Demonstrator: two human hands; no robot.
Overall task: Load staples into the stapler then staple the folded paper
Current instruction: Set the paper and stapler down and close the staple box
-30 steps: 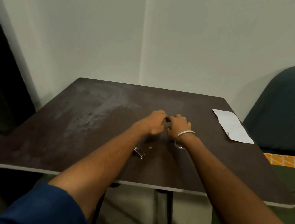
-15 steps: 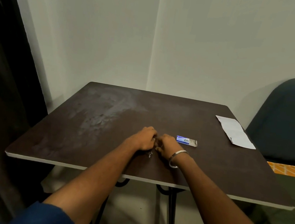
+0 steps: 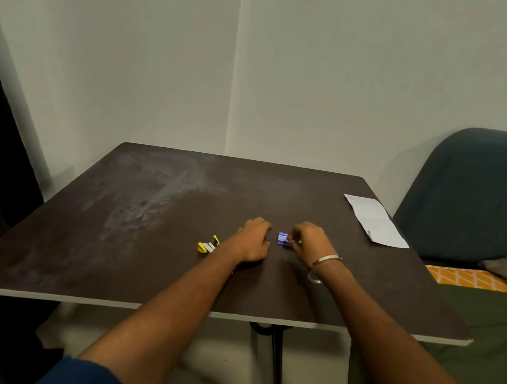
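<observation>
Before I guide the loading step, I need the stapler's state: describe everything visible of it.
The stapler is small, yellow with a pale metal middle, and lies on the dark table just left of the left hand. Two yellow ends stand apart, so it looks opened. Nothing visibly touches it; finer detail is too small to tell.

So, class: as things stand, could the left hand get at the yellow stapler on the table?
Probably yes. The stapler lies open on the table just left of the left hand, with bare tabletop between them and nothing visibly held in that hand.
</observation>
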